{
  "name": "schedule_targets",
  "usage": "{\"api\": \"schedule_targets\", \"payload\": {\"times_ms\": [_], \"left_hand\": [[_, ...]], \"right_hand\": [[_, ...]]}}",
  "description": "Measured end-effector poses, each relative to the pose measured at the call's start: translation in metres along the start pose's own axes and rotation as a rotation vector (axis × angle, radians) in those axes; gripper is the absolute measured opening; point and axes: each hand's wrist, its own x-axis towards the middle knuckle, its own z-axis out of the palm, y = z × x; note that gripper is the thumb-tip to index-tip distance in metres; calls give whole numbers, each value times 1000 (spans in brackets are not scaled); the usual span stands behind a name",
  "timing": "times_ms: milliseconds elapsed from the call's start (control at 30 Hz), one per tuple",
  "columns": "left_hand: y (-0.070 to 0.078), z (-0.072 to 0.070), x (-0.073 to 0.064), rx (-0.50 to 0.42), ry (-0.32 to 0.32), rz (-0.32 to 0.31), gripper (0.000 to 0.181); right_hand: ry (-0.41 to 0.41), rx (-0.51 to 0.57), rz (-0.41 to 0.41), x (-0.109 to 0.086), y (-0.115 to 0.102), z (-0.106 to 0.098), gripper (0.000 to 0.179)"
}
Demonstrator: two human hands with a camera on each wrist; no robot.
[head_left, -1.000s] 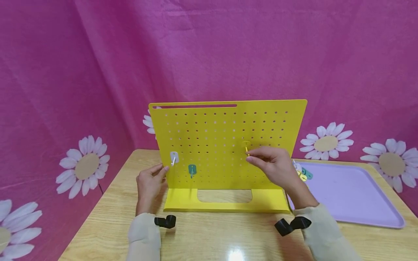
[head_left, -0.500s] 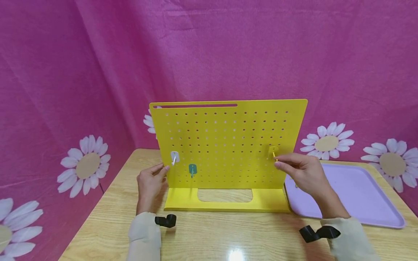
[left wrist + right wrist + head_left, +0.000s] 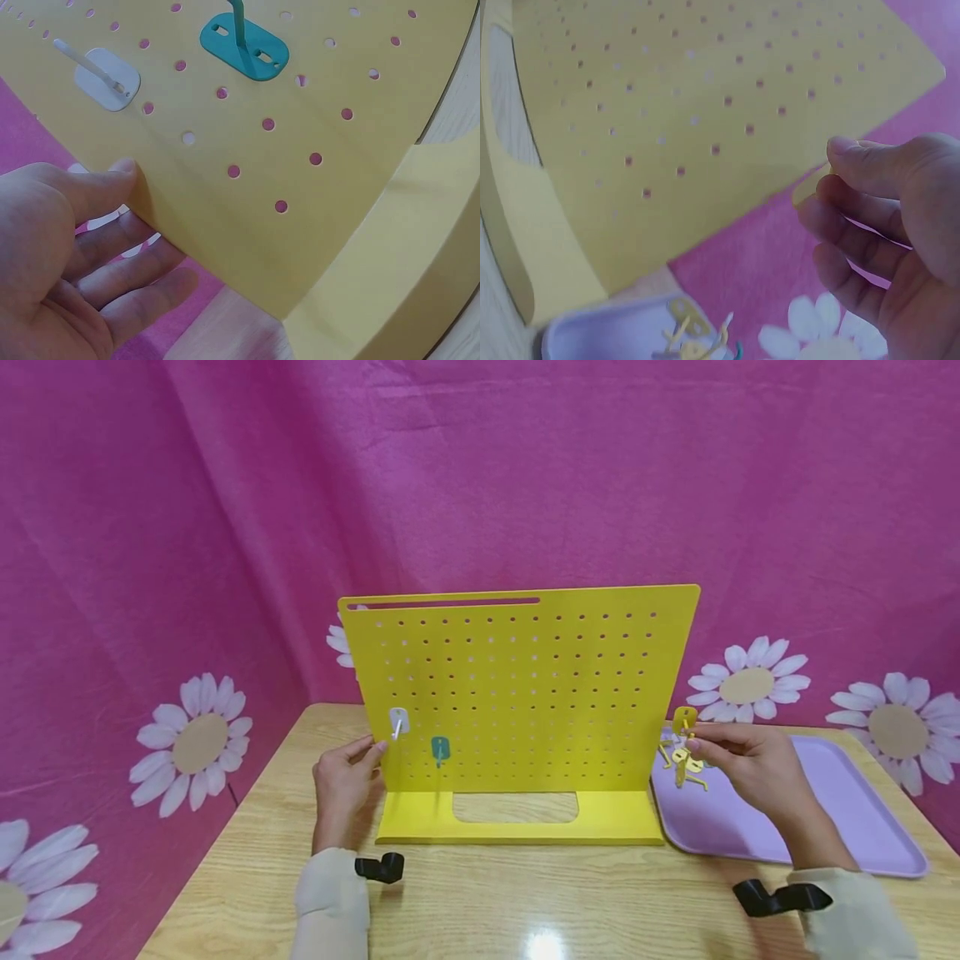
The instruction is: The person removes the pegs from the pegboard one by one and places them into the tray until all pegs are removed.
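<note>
A yellow pegboard (image 3: 510, 693) stands upright on its base. My left hand (image 3: 347, 781) grips the board's left edge, thumb on the front face and fingers behind it. Close by, a white hook (image 3: 108, 79) and a green hook (image 3: 244, 46) sit on the board, the green one lower and further right. My right hand (image 3: 757, 768) pinches a yellow hook (image 3: 685, 720) by its prong, off the board's right edge and above the tray. In the right wrist view the fingers mostly hide this hook.
A lilac tray (image 3: 787, 827) lies on the wooden table (image 3: 480, 902), right of the board. Several loose hooks (image 3: 686, 764), mostly yellow, are heaped at its left end. A pink curtain (image 3: 525, 477) with daisies hangs behind.
My right hand has moved right with the yellow hook, from in front of the board's right half to beyond its right edge, over the tray. The left hand has stayed put.
</note>
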Motion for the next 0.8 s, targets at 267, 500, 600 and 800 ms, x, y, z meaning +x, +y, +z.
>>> {"api": "schedule_targets", "payload": {"times_ms": [267, 500, 600, 800], "left_hand": [[-1, -2, 0, 3, 2, -11, 36], [2, -2, 1, 19, -16, -13, 39], [3, -2, 1, 10, -12, -6, 39], [3, -1, -1, 17, -2, -4, 37]], "right_hand": [[-83, -50, 146, -5, 23, -8, 21], [-171, -83, 287, -9, 44, -16, 34], [-187, -88, 310, -10, 53, -18, 37], [-243, -85, 399, -11, 67, -19, 41]]}}
